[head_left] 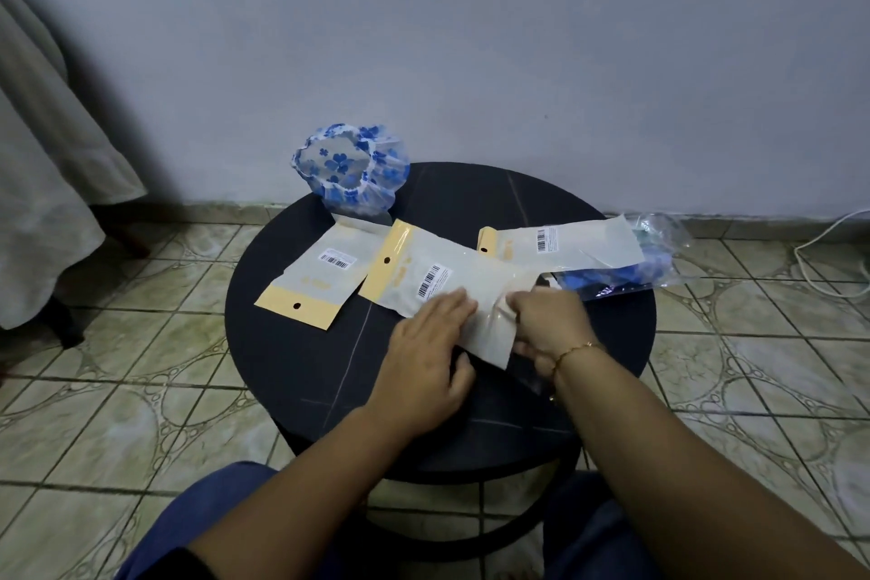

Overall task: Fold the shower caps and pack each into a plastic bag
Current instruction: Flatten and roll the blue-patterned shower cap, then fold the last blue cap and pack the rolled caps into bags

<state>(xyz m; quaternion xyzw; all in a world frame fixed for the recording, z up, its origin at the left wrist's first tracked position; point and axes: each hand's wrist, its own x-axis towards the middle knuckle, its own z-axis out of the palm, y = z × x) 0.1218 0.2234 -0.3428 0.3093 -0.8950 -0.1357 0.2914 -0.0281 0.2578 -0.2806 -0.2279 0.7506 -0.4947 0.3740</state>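
Observation:
Three flat plastic bags with yellow header strips lie on the round black table [292,367]. The middle bag [423,268] is under both hands. My left hand [430,344] rests on its near end with straight fingers. My right hand [548,325] is curled at the bag's open end, gripping its edge. A second bag [320,273] lies to the left. The third bag [569,240] lies to the right, over a blue shower cap [621,278]. A blue-flowered shower cap [350,167] sits puffed up at the table's far left edge.
A clear crumpled plastic wrapper [664,231] hangs off the table's right edge. A white cable [819,259] runs over the tiled floor at right. Grey cloth [42,184] drapes at far left. The wall stands close behind the table.

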